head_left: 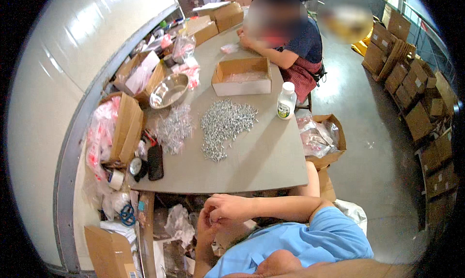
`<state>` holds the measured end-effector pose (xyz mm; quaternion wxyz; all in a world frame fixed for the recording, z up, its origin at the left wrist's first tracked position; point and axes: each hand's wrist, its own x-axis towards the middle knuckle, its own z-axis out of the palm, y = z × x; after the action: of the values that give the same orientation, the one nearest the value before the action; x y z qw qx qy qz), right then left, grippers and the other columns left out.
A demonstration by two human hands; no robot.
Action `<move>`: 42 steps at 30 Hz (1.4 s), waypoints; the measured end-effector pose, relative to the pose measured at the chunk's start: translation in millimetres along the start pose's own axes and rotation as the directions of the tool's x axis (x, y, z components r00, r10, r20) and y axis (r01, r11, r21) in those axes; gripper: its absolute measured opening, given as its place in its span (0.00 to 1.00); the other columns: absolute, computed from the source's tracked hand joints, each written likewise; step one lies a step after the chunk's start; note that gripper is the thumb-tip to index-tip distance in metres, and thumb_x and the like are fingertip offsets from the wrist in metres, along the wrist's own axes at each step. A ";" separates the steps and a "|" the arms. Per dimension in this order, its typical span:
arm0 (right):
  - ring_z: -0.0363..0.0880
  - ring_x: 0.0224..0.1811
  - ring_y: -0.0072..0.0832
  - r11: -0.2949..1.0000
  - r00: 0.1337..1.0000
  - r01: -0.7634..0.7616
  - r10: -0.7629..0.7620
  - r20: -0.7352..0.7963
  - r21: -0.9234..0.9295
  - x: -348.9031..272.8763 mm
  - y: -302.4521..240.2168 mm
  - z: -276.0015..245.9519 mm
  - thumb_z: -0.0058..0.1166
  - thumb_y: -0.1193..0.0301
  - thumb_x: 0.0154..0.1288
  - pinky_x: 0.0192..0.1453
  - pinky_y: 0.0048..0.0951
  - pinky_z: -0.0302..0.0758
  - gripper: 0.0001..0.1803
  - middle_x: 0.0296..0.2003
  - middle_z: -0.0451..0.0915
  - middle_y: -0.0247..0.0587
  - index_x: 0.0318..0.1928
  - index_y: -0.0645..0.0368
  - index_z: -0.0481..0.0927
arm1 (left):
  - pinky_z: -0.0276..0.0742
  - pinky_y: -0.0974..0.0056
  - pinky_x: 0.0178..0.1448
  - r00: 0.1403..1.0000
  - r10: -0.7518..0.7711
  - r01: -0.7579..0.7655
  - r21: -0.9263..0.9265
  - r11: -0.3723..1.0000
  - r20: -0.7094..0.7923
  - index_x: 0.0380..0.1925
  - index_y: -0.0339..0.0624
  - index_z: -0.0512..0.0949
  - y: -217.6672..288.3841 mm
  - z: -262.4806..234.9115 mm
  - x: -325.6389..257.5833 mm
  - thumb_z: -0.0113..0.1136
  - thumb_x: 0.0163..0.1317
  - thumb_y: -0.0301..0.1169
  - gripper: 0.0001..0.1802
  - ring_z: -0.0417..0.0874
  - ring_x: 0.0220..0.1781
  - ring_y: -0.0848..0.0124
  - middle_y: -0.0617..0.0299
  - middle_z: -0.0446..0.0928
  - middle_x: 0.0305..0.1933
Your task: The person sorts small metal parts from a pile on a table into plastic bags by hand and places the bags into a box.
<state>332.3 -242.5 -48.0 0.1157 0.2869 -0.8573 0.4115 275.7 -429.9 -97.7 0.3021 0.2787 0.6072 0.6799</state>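
Observation:
My left hand (pixel 205 226) and my right hand (pixel 231 208) meet just off the near edge of the table (pixel 252 174). Both have their fingers curled in against each other. Whatever they pinch, if anything, is too small or hidden to make out. Beyond them on the tabletop lies a spread heap of small silvery screws (pixel 226 125). Left of it is a loose pile of small clear plastic bags (pixel 176 130). A black phone (pixel 155 162) rests near the table's left front corner.
A metal bowl (pixel 168 91), an open carton (pixel 242 88) and a white bottle (pixel 286 101) stand on the table. Cartons of plastic bags (pixel 127 132) line the left side. Across the table sits another person (pixel 310 40). Stacked cardboard boxes (pixel 419 98) are at right.

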 end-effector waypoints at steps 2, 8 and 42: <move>0.75 0.37 0.42 0.997 0.996 -0.074 0.074 -0.049 0.010 -2.7 5.9 -8.5 0.58 0.71 0.49 0.41 0.38 0.72 0.05 0.31 0.77 0.43 0.28 0.56 0.77 | 0.71 0.70 0.47 0.989 0.105 -0.110 -0.041 0.993 -0.101 0.46 0.36 0.69 8.5 11.0 6.5 0.67 0.54 0.38 0.25 0.73 0.44 0.75 0.62 0.73 0.44; 0.76 0.31 0.43 0.951 0.952 -0.306 0.306 0.006 0.053 -8.9 -4.2 -35.2 0.57 0.69 0.54 0.35 0.39 0.72 0.08 0.26 0.77 0.45 0.30 0.59 0.76 | 0.65 0.76 0.33 0.967 0.218 -0.160 0.349 0.923 -0.133 0.32 0.34 0.75 15.0 15.2 14.6 0.57 0.61 0.33 0.11 0.68 0.29 0.82 0.67 0.74 0.29; 0.78 0.27 0.39 0.894 0.718 -0.430 0.422 -0.554 0.123 -30.8 150.8 -50.1 0.53 0.68 0.57 0.33 0.35 0.73 0.08 0.25 0.78 0.47 0.31 0.60 0.75 | 0.73 0.64 0.44 0.840 0.529 -0.417 0.768 0.486 0.121 0.36 0.35 0.77 103.0 45.8 371.0 0.56 0.58 0.32 0.11 0.79 0.40 0.68 0.54 0.79 0.34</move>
<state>266.7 -116.7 -125.9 0.2692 -0.0543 -0.8291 0.4870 56.7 -130.1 14.0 -0.0858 0.4906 0.7546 0.4273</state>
